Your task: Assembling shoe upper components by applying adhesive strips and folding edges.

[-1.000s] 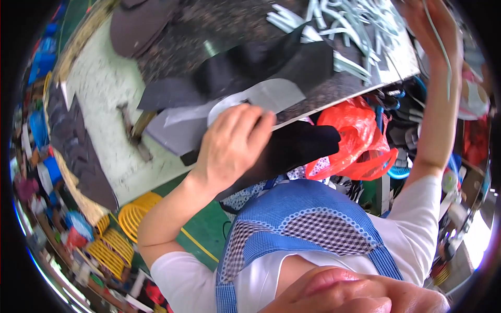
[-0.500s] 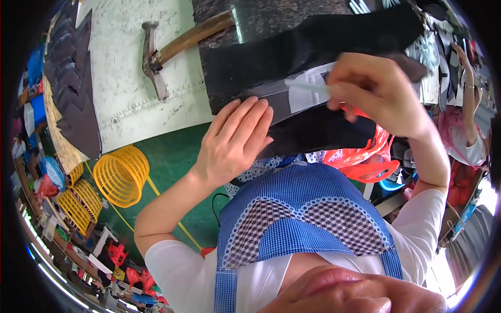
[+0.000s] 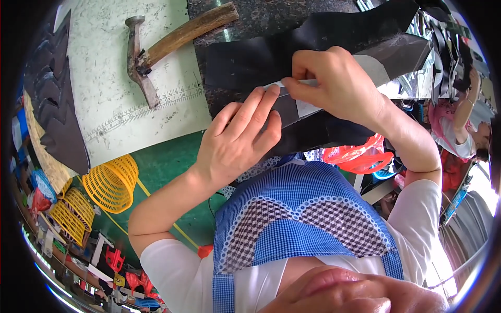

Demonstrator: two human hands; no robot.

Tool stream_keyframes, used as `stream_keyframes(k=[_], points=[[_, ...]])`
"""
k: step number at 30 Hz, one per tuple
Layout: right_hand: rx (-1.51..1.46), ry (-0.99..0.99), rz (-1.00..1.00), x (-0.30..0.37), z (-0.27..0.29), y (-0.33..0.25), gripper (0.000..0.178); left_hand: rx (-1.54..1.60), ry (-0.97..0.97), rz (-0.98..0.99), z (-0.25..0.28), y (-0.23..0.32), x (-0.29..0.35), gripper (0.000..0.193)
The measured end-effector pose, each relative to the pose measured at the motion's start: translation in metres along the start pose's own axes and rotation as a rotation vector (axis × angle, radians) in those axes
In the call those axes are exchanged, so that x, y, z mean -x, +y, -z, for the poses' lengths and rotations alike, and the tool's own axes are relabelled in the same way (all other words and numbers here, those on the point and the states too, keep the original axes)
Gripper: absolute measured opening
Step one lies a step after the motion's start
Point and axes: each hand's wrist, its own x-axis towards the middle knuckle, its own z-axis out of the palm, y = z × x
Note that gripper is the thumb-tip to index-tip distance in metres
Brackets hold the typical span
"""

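A cluttered workshop with a dark stone surface (image 3: 261,21). Nearest, the left hand (image 3: 235,141) lies flat, released, fingers pressing the black piece (image 3: 250,62) at the surface's near edge. Just beyond, the right hand (image 3: 334,83), which a second ago reached far right, has come in and now pinches a pale strip (image 3: 292,83) onto that piece, so the sticking-down has begun. Farther off lies a hammer (image 3: 167,41).

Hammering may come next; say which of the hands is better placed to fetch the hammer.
Left, probably. The left hand lies flat on the black piece, nearer the hammer; the right hand pinches the pale strip.
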Motion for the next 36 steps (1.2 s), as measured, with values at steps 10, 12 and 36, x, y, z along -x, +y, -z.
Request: stream_keyframes(k=[10, 12, 36], points=[[-0.148, 0.024, -0.311, 0.026, 0.049, 0.026, 0.019, -0.038, -0.202, 0.011, 0.015, 0.003, -0.041, 0.071], [0.059, 0.085, -0.238, 0.022, 0.043, 0.031, 0.027, -0.025, -0.362, 0.077, 0.031, 0.011, -0.064, 0.074], [-0.184, 0.223, -0.221, 0.066, 0.051, 0.091, 0.022, -0.309, -0.457, -0.271, 0.020, 0.021, -0.111, 0.046]])
